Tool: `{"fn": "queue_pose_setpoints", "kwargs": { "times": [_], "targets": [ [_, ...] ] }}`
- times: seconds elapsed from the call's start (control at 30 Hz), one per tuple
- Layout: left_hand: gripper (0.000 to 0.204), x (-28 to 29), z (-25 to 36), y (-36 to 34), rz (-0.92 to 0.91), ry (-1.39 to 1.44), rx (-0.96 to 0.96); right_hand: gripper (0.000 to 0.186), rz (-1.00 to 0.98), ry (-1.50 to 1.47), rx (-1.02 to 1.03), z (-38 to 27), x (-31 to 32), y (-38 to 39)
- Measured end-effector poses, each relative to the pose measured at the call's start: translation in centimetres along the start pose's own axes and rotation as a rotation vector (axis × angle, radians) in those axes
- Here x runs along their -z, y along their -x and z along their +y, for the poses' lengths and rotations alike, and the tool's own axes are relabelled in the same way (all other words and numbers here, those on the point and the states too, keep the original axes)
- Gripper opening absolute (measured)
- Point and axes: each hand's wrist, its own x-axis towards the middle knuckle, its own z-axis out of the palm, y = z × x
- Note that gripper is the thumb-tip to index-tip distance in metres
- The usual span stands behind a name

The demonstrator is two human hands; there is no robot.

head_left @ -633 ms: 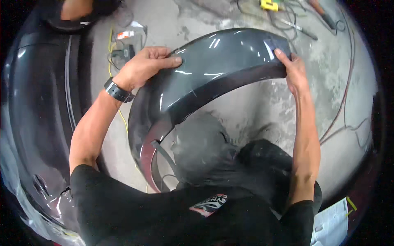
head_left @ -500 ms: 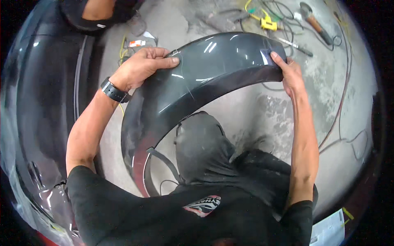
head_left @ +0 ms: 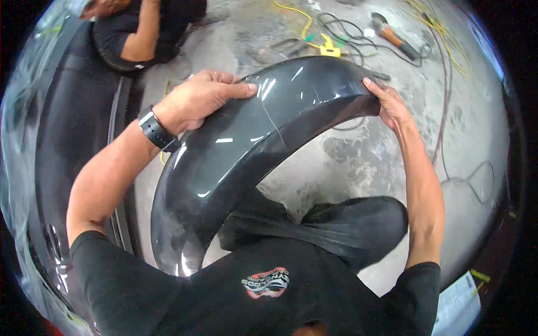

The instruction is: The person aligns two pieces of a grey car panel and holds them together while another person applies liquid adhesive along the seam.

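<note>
A long, curved, glossy dark wheel arch flare (head_left: pixel 241 134) is held up in front of me, its arch opening toward my body. Along its outer upper edge my left hand (head_left: pixel 210 95) is closed, thumb lying on the glossy face and fingers behind the rim. My right hand (head_left: pixel 390 106) pinches the flare's far right end, thumb on top and the other fingers mostly hidden beneath. A thin pale line runs across the flare's face between my hands. The flare's lower left end comes down close to my shirt. A dark watch is strapped on my left wrist.
A dark car body (head_left: pixel 73 123), partly under clear plastic sheeting (head_left: pixel 22 185), stands along the left. Another person (head_left: pixel 143 33) in black is at the upper left. On the concrete floor lie a grinder-like tool (head_left: pixel 395 38), a yellow connector (head_left: pixel 329 49) and cables.
The flare has swung a little, its lower end moving left and its right end shifting left. My legs have shifted right beneath it. More of the other person shows. Both hands keep their hold.
</note>
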Motion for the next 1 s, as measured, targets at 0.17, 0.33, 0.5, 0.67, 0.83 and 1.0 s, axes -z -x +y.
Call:
{"fn": "queue_pose_setpoints", "kwargs": {
  "times": [0.17, 0.33, 0.5, 0.67, 0.83, 1.0],
  "targets": [
    [0.028, 0.8, -1.3, -6.1, -0.158, 0.032, -0.036, 0.062, 0.122, 0.034, -0.027, 2.1, 2.0, -2.0],
    [0.035, -0.8, -3.9, -8.4, -0.202, 0.158, -0.042, 0.062, 0.190, 0.097, -0.035, 0.9, 3.8, -1.4],
    [0.040, 0.2, -6.9, -9.1, -0.238, 0.175, 0.011, 0.064, 0.222, 0.137, -0.151, 2.0, 2.7, -0.5],
    [0.042, 3.3, -7.8, -9.3, -0.353, 0.228, 0.100, 0.067, 0.214, 0.240, -0.196, -0.4, -0.6, -1.0],
    [0.038, 6.2, -9.9, -11.2, -0.425, 0.334, 0.200, 0.068, 0.235, 0.414, -0.240, 0.0, -3.2, -3.6],
    [0.034, 7.0, -10.9, -9.7, -0.481, 0.530, 0.290, 0.070, 0.430, 0.223, -0.127, 3.9, -6.2, -5.0]
  ]
}}
